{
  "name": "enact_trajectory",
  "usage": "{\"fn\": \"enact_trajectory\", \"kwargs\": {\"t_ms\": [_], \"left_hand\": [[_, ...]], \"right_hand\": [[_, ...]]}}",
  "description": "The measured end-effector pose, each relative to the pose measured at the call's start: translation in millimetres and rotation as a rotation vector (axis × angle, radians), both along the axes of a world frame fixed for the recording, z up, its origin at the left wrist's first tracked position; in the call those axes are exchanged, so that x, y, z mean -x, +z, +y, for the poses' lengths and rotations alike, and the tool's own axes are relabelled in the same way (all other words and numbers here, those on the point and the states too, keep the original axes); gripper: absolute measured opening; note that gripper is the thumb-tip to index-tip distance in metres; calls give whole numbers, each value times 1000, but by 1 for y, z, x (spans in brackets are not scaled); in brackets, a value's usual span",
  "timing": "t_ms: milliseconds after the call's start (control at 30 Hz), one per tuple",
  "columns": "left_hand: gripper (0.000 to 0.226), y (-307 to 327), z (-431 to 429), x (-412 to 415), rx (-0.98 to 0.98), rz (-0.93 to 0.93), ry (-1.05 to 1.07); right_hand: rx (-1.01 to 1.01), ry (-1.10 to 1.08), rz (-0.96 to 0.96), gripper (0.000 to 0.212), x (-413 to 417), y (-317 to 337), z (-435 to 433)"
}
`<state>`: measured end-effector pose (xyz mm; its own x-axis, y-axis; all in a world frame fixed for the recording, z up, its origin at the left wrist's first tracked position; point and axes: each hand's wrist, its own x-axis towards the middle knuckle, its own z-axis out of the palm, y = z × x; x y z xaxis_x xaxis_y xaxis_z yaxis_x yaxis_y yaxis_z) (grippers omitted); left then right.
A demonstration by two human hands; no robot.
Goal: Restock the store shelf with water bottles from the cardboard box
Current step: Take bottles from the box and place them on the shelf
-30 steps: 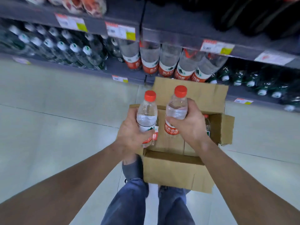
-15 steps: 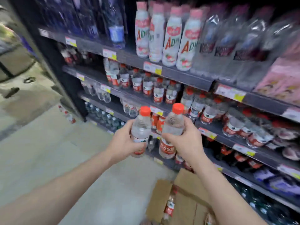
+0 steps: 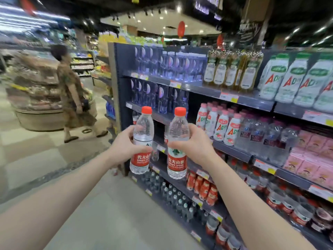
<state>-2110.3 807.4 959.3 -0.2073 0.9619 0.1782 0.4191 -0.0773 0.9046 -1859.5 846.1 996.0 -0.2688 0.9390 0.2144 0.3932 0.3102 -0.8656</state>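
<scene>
Supermarket aisles stretch away under ceiling spotlights, blurred at the edges, with a shopper walking off well to the left of the store shelf. That dark, tiered shelf fills the right side, stacked with drinks: white bottles with green or pink caps on the upper tiers, clear water packs and pink cartons beside them, and red-labelled bottles on the lower tiers. Pale floor tiles run along its foot; the cardboard box is out of view.

In front of the shelf's near end, both arms reach forward. The left hand wraps its fingers closed around the left water bottle at mid-body, and the right hand grips the right water bottle the same way. Both bottles stand upright, red caps up, close together but apart, labels facing out, probably held so each can be set straight onto a tier without turning.
</scene>
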Motion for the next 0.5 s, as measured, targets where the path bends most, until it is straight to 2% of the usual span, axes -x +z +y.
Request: {"fn": "enact_trajectory", "kwargs": {"t_ms": [300,500], "left_hand": [[71,49,-23,124,-117,-99,109],[70,59,11,250,-139,-86,140]], "right_hand": [[-69,111,-28,38,117,56,7],[-84,106,11,44,223,67,54]]}}
